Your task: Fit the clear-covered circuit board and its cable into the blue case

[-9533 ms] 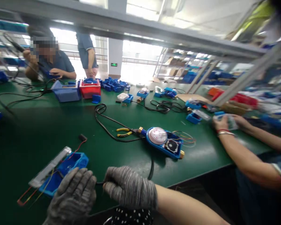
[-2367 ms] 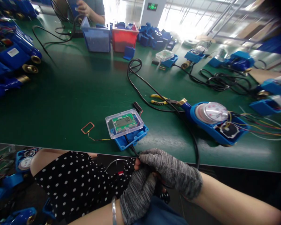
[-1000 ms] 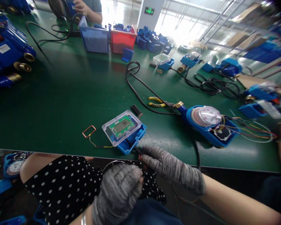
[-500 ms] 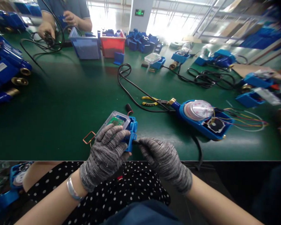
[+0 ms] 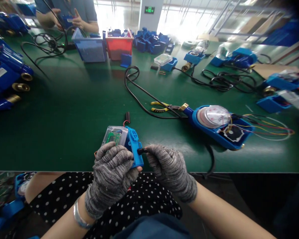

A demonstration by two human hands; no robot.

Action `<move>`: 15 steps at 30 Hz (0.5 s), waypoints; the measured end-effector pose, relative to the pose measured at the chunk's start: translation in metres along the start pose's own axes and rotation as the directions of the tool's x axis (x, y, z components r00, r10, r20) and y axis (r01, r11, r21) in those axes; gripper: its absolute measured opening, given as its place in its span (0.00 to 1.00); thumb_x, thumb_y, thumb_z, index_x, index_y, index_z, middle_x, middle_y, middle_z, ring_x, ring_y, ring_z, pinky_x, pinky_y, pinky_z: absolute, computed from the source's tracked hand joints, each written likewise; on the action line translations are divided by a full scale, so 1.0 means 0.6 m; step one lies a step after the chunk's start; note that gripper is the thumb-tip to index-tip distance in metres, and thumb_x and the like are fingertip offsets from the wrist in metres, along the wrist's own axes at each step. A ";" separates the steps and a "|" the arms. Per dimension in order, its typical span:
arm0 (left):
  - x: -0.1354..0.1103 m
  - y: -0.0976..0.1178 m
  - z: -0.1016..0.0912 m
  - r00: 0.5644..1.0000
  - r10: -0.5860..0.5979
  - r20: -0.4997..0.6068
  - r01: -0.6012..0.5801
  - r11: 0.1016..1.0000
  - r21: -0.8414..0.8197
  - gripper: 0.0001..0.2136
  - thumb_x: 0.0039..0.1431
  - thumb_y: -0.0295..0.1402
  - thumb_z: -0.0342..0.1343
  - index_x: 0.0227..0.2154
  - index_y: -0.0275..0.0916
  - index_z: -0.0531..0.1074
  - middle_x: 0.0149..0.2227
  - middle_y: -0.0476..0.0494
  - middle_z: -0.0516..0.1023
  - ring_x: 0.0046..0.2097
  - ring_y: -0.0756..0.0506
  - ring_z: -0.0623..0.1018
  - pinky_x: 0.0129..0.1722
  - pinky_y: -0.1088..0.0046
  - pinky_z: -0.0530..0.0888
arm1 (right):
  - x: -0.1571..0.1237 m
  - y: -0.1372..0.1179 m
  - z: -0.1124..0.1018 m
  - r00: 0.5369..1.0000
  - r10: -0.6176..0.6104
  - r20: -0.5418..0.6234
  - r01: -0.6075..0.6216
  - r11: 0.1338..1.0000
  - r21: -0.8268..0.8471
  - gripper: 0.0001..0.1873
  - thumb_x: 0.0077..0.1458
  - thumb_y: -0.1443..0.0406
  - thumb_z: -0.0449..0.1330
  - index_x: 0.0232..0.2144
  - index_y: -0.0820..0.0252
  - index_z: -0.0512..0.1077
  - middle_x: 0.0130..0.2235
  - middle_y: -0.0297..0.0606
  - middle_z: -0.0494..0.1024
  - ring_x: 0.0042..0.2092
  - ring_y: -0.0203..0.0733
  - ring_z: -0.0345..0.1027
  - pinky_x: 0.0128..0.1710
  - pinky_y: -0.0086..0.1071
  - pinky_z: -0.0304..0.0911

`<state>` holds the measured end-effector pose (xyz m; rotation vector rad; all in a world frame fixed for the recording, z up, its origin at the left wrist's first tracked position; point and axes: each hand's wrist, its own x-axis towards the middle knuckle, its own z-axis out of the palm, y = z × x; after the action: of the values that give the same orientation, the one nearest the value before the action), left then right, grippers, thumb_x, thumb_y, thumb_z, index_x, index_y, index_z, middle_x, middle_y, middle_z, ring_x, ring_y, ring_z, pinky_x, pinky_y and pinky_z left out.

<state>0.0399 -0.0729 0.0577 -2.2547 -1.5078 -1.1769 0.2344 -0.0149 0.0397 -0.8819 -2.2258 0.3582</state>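
My gloved left hand [image 5: 113, 176] is wrapped round a blue plastic housing [image 5: 135, 146] at the table's front edge. Against the housing rests a clear cover [image 5: 124, 132] with a green circuit board [image 5: 114, 136] inside. A small black cylinder [image 5: 128, 117] on red wires lies just behind it. My gloved right hand [image 5: 170, 171] pinches a black cable [image 5: 142, 150] where it enters the housing's right side. To the right lies a blue water meter [image 5: 210, 124] with a round clear dial and loose coloured wires.
Yellow-handled pliers [image 5: 161, 107] and a looped black cable [image 5: 139, 84] lie on the green table [image 5: 64, 116]. A blue bin [image 5: 89, 48] and a red bin [image 5: 119, 46] stand behind. Blue meters [image 5: 5, 66] are piled left. A co-worker [image 5: 67, 16] sits opposite.
My left hand has turned the housing, so its outer blue side shows more. The clear cover and black cylinder shifted left. The co-worker's hand has left the black object on the table.
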 end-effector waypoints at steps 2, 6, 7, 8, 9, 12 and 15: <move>-0.001 0.005 0.000 0.999 -0.040 0.008 0.040 0.999 0.003 0.06 0.52 0.32 0.66 0.26 0.40 0.75 0.33 0.50 0.81 0.39 0.45 0.79 0.53 0.57 0.70 | 0.000 -0.001 0.000 1.000 -0.021 0.003 0.021 1.000 0.021 0.09 0.62 0.69 0.58 0.45 0.60 0.71 0.37 0.39 0.80 0.35 0.37 0.73 0.34 0.29 0.65; -0.002 0.002 -0.006 0.999 -0.032 0.024 0.033 0.999 -0.028 0.05 0.53 0.32 0.66 0.27 0.40 0.74 0.32 0.50 0.81 0.38 0.46 0.79 0.52 0.59 0.71 | 0.012 0.009 -0.014 0.992 -0.042 0.123 0.027 0.992 0.119 0.07 0.63 0.68 0.57 0.43 0.58 0.71 0.36 0.37 0.79 0.34 0.36 0.73 0.31 0.27 0.62; -0.003 -0.001 -0.008 1.000 -0.007 0.028 0.008 0.999 -0.033 0.06 0.53 0.32 0.65 0.27 0.40 0.74 0.32 0.51 0.81 0.38 0.46 0.79 0.52 0.60 0.71 | 0.018 0.013 -0.019 0.984 -0.044 0.175 0.020 0.990 0.138 0.06 0.63 0.67 0.57 0.43 0.57 0.71 0.36 0.36 0.79 0.34 0.36 0.73 0.31 0.27 0.62; -0.003 -0.003 -0.010 0.999 0.025 0.031 -0.024 0.999 -0.032 0.05 0.54 0.32 0.65 0.27 0.40 0.74 0.32 0.51 0.81 0.38 0.46 0.79 0.52 0.60 0.71 | 0.024 0.018 -0.024 0.970 -0.044 0.239 0.009 0.989 0.148 0.06 0.64 0.65 0.56 0.42 0.56 0.72 0.36 0.35 0.79 0.34 0.36 0.73 0.31 0.27 0.61; -0.003 -0.006 -0.011 0.998 0.059 0.036 -0.058 0.998 -0.028 0.05 0.54 0.32 0.65 0.28 0.40 0.74 0.32 0.51 0.81 0.38 0.46 0.79 0.52 0.61 0.71 | 0.032 0.022 -0.029 0.948 -0.043 0.316 -0.004 0.989 0.148 0.06 0.65 0.64 0.55 0.41 0.56 0.72 0.35 0.35 0.79 0.34 0.36 0.72 0.31 0.27 0.60; -0.005 -0.010 -0.013 0.986 0.147 0.076 -0.145 0.989 -0.034 0.04 0.53 0.30 0.65 0.29 0.40 0.74 0.32 0.52 0.81 0.38 0.46 0.79 0.53 0.62 0.72 | 0.056 0.025 -0.036 0.833 -0.043 0.552 -0.011 0.995 0.095 0.08 0.64 0.62 0.55 0.39 0.56 0.74 0.32 0.34 0.78 0.32 0.37 0.72 0.29 0.28 0.59; -0.006 -0.013 -0.015 0.976 0.179 0.127 -0.176 0.984 -0.036 0.04 0.54 0.30 0.64 0.28 0.40 0.74 0.31 0.52 0.81 0.37 0.46 0.80 0.53 0.61 0.72 | 0.068 0.017 -0.035 0.737 0.008 0.675 -0.014 1.000 0.004 0.07 0.61 0.66 0.57 0.39 0.58 0.75 0.32 0.36 0.79 0.31 0.40 0.73 0.29 0.29 0.58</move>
<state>0.0283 -0.0767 0.0589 -2.4661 -1.3065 -1.0222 0.2330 0.0202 0.0704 -0.8425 -2.8803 0.8025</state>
